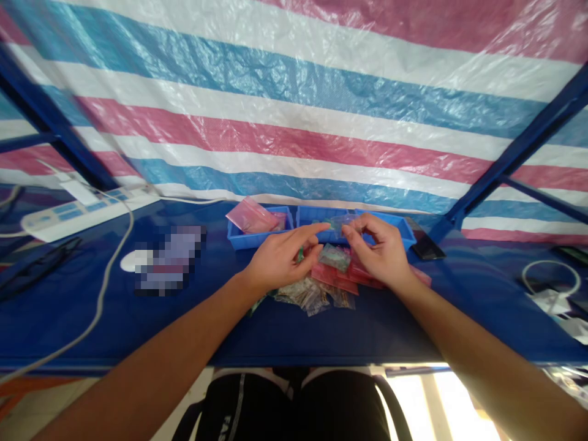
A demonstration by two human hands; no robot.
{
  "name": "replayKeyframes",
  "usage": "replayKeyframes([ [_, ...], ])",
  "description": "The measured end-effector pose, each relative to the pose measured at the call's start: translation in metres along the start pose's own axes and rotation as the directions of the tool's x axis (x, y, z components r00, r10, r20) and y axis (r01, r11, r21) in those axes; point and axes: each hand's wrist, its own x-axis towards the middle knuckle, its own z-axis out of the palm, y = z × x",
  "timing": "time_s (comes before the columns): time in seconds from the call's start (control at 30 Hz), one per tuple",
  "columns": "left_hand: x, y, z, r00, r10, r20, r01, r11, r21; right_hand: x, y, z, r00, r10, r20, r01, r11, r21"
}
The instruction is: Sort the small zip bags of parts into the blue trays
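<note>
Open tabletop (331,343) before bag pile (301,293), bins (248,241) behind, cable (105,294) left

Right hand (379,248) pinches a clear bag (340,226). Left hand (285,257) just beside it, index finger and thumb apart; can't tell if it holds anything. Pink bags (329,275) between hands, clear packets (316,300) nearer the body. Blue bins (243,241) just beyond both hands.
</note>
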Motion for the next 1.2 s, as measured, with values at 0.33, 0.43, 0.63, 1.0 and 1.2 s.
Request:
replayKeyframes([
  [0.33, 0.008, 0.006, -0.026, 0.994, 0.095, -0.05, -0.087, 0.984, 0.154, -0.002, 0.024, -0.013, 0.965, -0.227, 0.131, 0.255, 0.926, -0.279],
  [0.43, 0.002, 0.018, -0.042, 0.997, -0.002, 0.083, -0.013, 0.983, 0.186, -0.003, 0.032, -0.013, 0.966, -0.218, 0.138, 0.249, 0.928, -0.277],
  [0.63, -0.055, 0.048, -0.053, 0.946, -0.272, 0.178, 0.198, 0.917, 0.347, -0.001, 0.042, -0.008, 0.975, -0.17, 0.141, 0.197, 0.957, -0.214],
  [1.0, -0.089, 0.058, -0.049, 0.917, -0.396, 0.039, 0.368, 0.882, 0.294, 0.0, 0.039, -0.008, 0.974, -0.189, 0.122, 0.212, 0.952, -0.219],
  [1.2, -0.087, 0.068, -0.062, 0.85, -0.507, -0.145, 0.525, 0.838, 0.15, 0.001, 0.048, -0.007, 0.985, -0.112, 0.134, 0.144, 0.955, -0.259],
])
